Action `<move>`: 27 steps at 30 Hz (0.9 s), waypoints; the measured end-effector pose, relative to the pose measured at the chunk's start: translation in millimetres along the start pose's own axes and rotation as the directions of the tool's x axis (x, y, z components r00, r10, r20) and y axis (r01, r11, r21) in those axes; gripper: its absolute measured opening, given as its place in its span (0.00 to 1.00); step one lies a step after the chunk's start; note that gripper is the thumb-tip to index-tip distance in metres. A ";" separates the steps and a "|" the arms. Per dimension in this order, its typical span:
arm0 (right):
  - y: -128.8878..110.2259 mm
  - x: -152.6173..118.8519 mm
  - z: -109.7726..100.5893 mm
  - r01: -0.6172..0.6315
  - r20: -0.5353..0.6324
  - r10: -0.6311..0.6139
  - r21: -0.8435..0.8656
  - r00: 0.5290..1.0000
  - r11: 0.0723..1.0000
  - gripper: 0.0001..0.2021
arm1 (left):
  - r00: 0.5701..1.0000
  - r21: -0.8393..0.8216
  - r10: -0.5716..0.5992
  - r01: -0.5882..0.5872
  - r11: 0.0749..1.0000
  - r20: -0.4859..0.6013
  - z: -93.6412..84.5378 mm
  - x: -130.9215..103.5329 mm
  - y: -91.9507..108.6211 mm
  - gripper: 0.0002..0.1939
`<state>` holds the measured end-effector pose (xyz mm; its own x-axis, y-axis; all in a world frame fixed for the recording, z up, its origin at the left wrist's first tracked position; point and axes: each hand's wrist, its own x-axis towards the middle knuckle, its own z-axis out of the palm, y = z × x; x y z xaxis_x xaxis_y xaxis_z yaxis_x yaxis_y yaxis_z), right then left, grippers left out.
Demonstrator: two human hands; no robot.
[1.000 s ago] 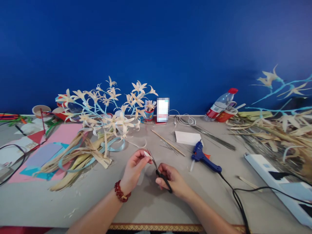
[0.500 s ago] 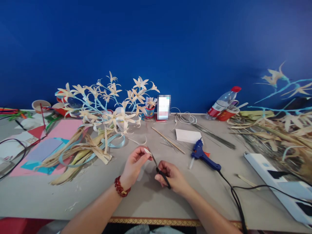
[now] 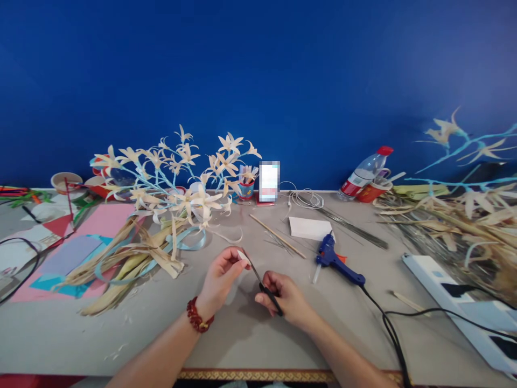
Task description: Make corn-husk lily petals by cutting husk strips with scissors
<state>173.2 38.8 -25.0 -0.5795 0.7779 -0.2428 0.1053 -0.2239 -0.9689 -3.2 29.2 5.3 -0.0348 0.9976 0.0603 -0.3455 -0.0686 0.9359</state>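
Observation:
Between the thumb and fingers of my left hand (image 3: 225,275) is a small pale piece (image 3: 242,255), its material too small to tell. My right hand (image 3: 283,295) grips black-handled scissors (image 3: 268,293), whose blades point up and left to the edge of that piece. Whether the blades touch or cut it I cannot make out. A red beaded bracelet (image 3: 198,314) circles my left wrist. Beyond my hands lie a thin wooden stick (image 3: 278,236) and a curled pale strip (image 3: 226,235).
Pale handmade flowers (image 3: 188,199) on blue stems stand at the back left. Dried husks (image 3: 137,253) and coloured paper (image 3: 72,256) lie left. A blue glue gun (image 3: 337,261), a white box (image 3: 310,228), a bottle (image 3: 365,173) and a corded power strip (image 3: 452,307) are on the right.
The whole view has shifted slightly, with the things on the table sitting a little lower. Both hands keep nearly the same pose, scissor blades still at the pale piece.

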 end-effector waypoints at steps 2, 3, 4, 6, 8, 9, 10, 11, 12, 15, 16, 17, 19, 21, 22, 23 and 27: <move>-0.5 -0.3 -0.1 -0.002 0.000 0.002 0.010 1.000 1.000 0.26 | 1.000 0.015 0.002 -0.002 1.000 0.009 -0.1 -0.2 1.0 0.03; -0.8 -0.5 -0.3 0.000 0.007 0.000 0.018 1.000 1.000 0.26 | 1.000 0.017 0.001 -0.001 1.000 0.011 -0.2 -0.4 1.1 0.03; -1.2 -0.8 -0.4 0.003 0.015 -0.003 0.025 1.000 1.000 0.26 | 1.000 0.017 0.000 0.000 1.000 0.013 -0.3 -0.5 1.1 0.03; -2.0 -1.3 -0.9 0.007 0.032 -0.008 0.033 0.999 0.999 0.27 | 1.000 0.015 0.000 0.000 1.000 0.020 -0.6 -0.7 0.7 0.02; -2.5 -1.7 -1.5 0.005 0.038 -0.006 0.030 0.999 1.000 0.27 | 1.000 0.021 0.003 -0.003 1.000 0.029 -1.0 -0.6 0.5 0.02; -2.5 -1.8 -1.8 0.001 0.040 -0.002 0.028 0.999 1.000 0.27 | 0.999 0.026 0.003 -0.004 1.000 0.032 -1.2 -0.4 0.4 0.02; -2.4 -2.0 -2.1 -0.002 0.042 0.001 0.027 0.999 1.000 0.28 | 0.999 0.031 0.004 -0.005 1.000 0.033 -1.3 -0.1 0.5 0.03; -2.1 -2.0 -2.2 -0.004 0.043 0.003 0.027 0.999 1.000 0.28 | 0.999 0.034 0.002 -0.004 0.999 0.034 -1.4 0.1 0.5 0.03; -1.8 -2.1 -2.3 -0.003 0.040 0.001 0.027 0.999 1.000 0.28 | 0.999 0.036 0.000 -0.001 0.999 0.036 -1.4 0.4 0.6 0.03; -0.6 -1.8 -2.2 0.003 0.024 -0.003 0.016 1.000 1.000 0.27 | 0.999 0.035 -0.008 0.007 0.999 0.039 -1.2 0.8 0.6 0.04; -0.2 -1.5 -2.1 0.002 0.020 -0.002 0.010 1.000 1.000 0.27 | 0.999 0.036 -0.010 0.009 0.999 0.037 -1.1 0.7 0.6 0.04; 0.3 -1.2 -2.1 0.000 0.017 0.000 0.005 1.000 1.000 0.27 | 0.999 0.039 -0.010 0.009 0.999 0.034 -1.0 0.6 0.7 0.04; 1.3 -0.7 -2.2 -0.002 0.013 0.002 -0.003 1.000 1.000 0.28 | 1.000 0.039 -0.012 0.011 0.999 0.027 -0.9 0.1 1.1 0.04; 2.2 -0.3 -2.5 0.002 0.010 -0.002 -0.005 1.000 1.000 0.28 | 1.000 0.034 -0.015 0.014 0.999 0.022 -0.9 -0.3 1.9 0.04; 2.5 -0.3 -2.7 0.005 0.013 -0.005 -0.002 1.000 1.000 0.28 | 1.000 0.034 -0.016 0.015 0.999 0.020 -0.9 -0.5 2.2 0.04; 2.7 -0.4 -2.9 0.008 0.020 -0.008 0.004 1.000 1.000 0.28 | 1.000 0.036 -0.016 0.015 0.999 0.018 -0.9 -0.6 2.4 0.04; 2.3 -1.1 -3.2 0.015 0.046 -0.016 0.027 0.999 1.000 0.28 | 0.999 0.041 -0.018 0.017 0.999 0.028 -1.1 -0.6 2.2 0.04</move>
<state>176.7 39.3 -27.2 -0.6181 0.7534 -0.2243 0.0747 -0.2278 -0.9708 -5.1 28.5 6.9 -0.0025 0.9986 0.0526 -0.3072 -0.0508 0.9503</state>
